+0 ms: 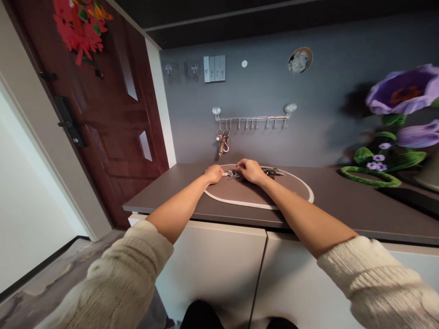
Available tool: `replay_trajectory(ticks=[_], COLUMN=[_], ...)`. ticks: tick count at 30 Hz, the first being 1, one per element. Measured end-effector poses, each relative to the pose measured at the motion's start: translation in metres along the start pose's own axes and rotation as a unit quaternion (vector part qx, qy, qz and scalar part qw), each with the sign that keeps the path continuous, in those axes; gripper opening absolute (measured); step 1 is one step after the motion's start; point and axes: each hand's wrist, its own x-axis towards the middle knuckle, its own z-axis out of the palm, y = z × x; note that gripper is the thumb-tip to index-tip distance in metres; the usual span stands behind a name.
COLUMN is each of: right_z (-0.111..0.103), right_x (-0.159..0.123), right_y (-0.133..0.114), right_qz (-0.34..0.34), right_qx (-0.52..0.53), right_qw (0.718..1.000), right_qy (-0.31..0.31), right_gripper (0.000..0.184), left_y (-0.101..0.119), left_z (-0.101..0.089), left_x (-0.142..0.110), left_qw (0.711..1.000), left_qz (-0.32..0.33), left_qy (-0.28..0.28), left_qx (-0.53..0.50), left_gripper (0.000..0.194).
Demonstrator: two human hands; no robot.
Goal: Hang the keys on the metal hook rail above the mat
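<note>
A small bunch of silvery keys (232, 174) lies at the rear of an oval mat (236, 202) with a pale rim. My left hand (214, 174) is closed, its fingertips pinching the left end of this bunch. Just to the right of the bunch, my right hand (251, 172) is closed with thumb and finger together; anything between them is too small to make out. Beyond my right wrist, partly covered by it, lie some dark keys (273, 172) on the mat.
Above the mat, a clear hook rail (254, 119) on the grey wall carries keyrings with charms (222, 142) at its left end. Purple artificial flowers (401, 98) with a green ring base stand at the right. A dark red door (113, 114) is at the left.
</note>
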Motion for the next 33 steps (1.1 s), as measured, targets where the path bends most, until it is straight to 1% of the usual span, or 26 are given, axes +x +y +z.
replay_trajectory(ticks=[3,7,15,17,21,25,29,33], right_z=[-0.001,-0.001,0.002,0.003,0.003,0.001,0.0,-0.001], right_x=[-0.001,-0.001,0.0,0.0,0.0,0.0,0.0,0.001], right_y=[-0.001,-0.002,0.001,0.003,0.003,0.0,-0.001,0.0], right_qz=[0.005,0.007,-0.011,-0.015,-0.023,-0.045,-0.061,-0.068], right_qx=[0.001,-0.003,0.005,0.017,0.045,0.081,0.128,0.157], right_qw=[1.0,1.0,1.0,1.0,0.999,0.995,0.986,0.979], right_qy=[-0.004,-0.006,-0.016,-0.012,0.001,0.038,0.084,0.106], right_gripper=[0.02,0.019,0.016,0.015,0.017,0.023,0.024,0.017], left_y=[0.004,0.008,0.01,0.008,0.008,0.013,0.018,0.022], left_z=[-0.002,-0.005,-0.003,-0.003,-0.003,-0.002,0.0,0.0], left_x=[-0.002,-0.006,-0.008,-0.006,-0.005,-0.004,-0.006,-0.01], left_qw=[0.999,0.995,0.995,0.997,0.997,0.992,0.98,0.971], left_qz=[-0.004,0.014,0.037,0.039,0.043,0.034,0.034,0.041], left_qy=[-0.015,-0.027,-0.009,0.008,0.062,0.098,0.106,0.095], left_qx=[0.052,0.098,0.092,0.069,-0.003,-0.077,-0.162,-0.215], left_gripper=[0.018,0.021,0.016,0.015,0.013,0.013,0.012,0.012])
